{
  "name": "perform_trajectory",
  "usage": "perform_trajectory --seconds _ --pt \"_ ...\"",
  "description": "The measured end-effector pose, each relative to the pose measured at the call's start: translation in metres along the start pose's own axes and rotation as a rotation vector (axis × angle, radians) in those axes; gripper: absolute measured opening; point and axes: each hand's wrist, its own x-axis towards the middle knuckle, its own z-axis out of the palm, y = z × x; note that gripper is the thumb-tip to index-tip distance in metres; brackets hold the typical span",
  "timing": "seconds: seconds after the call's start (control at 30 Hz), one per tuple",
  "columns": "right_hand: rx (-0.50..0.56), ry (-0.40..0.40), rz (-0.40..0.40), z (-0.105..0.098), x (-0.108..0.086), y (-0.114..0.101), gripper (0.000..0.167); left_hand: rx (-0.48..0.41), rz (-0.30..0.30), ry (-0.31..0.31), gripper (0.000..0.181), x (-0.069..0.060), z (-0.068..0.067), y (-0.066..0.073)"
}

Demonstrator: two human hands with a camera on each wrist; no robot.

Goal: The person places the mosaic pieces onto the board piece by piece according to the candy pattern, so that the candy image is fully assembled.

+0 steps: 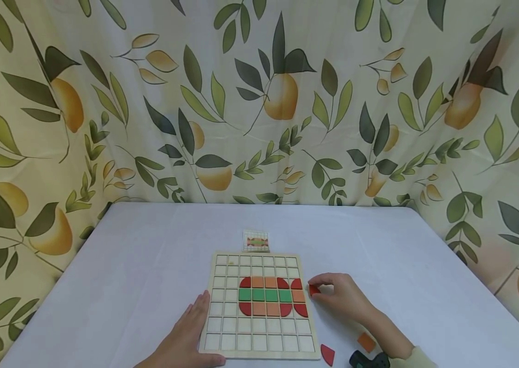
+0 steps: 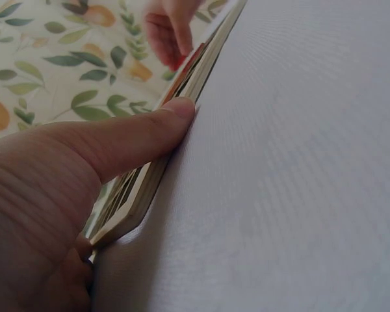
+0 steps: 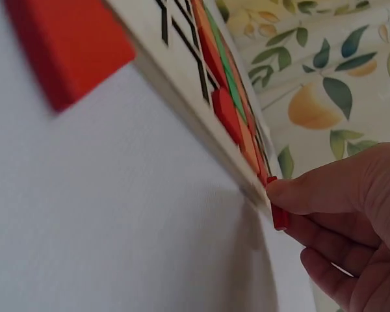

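Note:
A wooden grid board (image 1: 259, 325) lies on the table, with red rounded, orange square and green square pieces (image 1: 265, 295) set in its cells. Beside the board's right edge, my right hand (image 1: 344, 296) pinches a small red piece (image 3: 279, 211) between thumb and fingers; its full outline is partly covered. My left hand (image 1: 184, 332) rests against the board's lower left corner, fingers straight along the left edge and thumb (image 2: 140, 140) along the near edge. Above the board lies a small pattern card (image 1: 256, 242) showing a similar coloured design on a grid.
A loose red quarter-round piece (image 1: 327, 354) lies by the board's lower right corner. Farther right are an orange square piece (image 1: 366, 342) and a black device (image 1: 369, 360) by the right wrist. The white-covered table (image 1: 149, 255) ends at a leaf-and-fruit patterned curtain (image 1: 259, 153).

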Motion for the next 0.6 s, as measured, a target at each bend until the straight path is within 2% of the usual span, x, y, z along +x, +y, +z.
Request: perform_trajectory --seconds 0.2,0.4,0.6 --pt "0.045 -0.025 -0.024 0.007 0.012 -0.014 0.021 0.002 0.01 0.002 0.127 0.0 0.001 -0.003" --pt "0.057 -0.037 -0.108 0.017 0.024 -0.021 0.02 -0.023 -0.002 -0.002 0.127 0.0 0.0 -0.003" --pt "0.083 -0.065 -0.113 0.027 0.034 -0.031 0.02 -0.014 0.001 -0.008 0.126 0.0 -0.001 -0.002"
